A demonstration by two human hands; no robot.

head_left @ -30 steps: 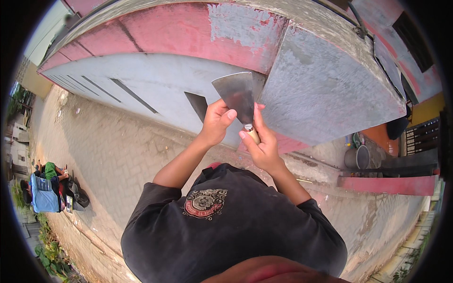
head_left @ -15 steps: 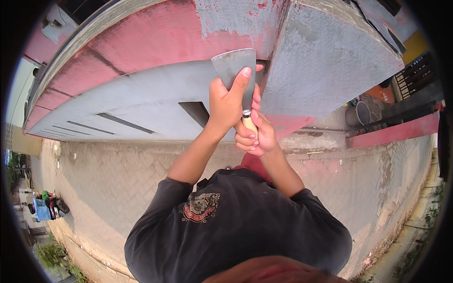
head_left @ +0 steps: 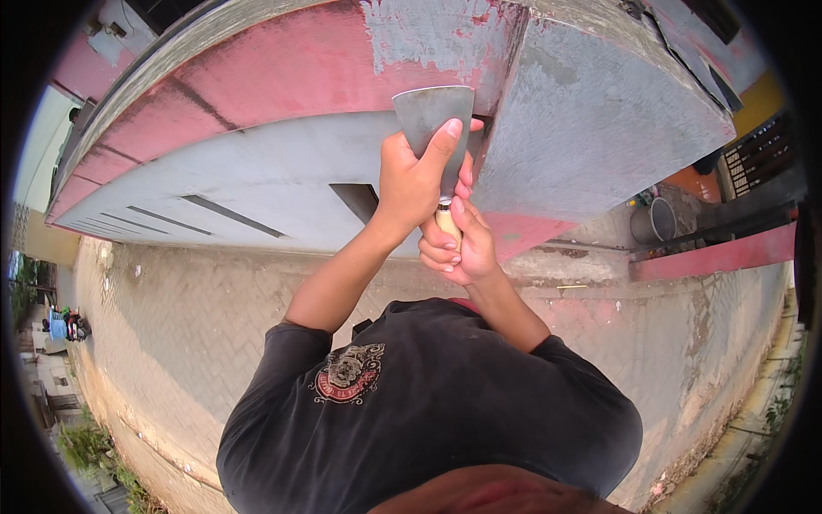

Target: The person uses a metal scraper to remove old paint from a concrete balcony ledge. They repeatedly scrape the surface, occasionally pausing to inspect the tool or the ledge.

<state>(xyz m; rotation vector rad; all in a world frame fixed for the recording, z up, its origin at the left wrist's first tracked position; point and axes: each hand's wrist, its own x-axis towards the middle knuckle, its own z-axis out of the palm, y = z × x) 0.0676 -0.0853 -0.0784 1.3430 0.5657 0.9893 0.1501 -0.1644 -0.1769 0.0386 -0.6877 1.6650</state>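
A putty knife [head_left: 437, 110] with a wide metal blade and a pale wooden handle is held upright in front of me, blade edge away from my body. My left hand [head_left: 409, 184] is closed round the blade, its thumb pressed flat on the near face. Lower down, my right hand [head_left: 467, 244] wraps the handle, with part of the wood showing between its fingers. Behind the tool stands a wall [head_left: 248, 77] with pink paint, and a patch [head_left: 428, 34] of it above the blade is scraped to grey. I cannot tell whether the blade touches the wall.
A grey wall face [head_left: 591, 111] juts out on the right. Slots [head_left: 231, 214] run along the pale lower band on the left. A bucket [head_left: 659, 218] stands at the right near a pink ledge [head_left: 719, 253]. Paving [head_left: 197, 325] surrounds me; a motorbike [head_left: 75, 325] is far left.
Both hands keep the same hold on the putty knife, which has shifted very slightly in view. At the far left, the motorbike has moved farther off.
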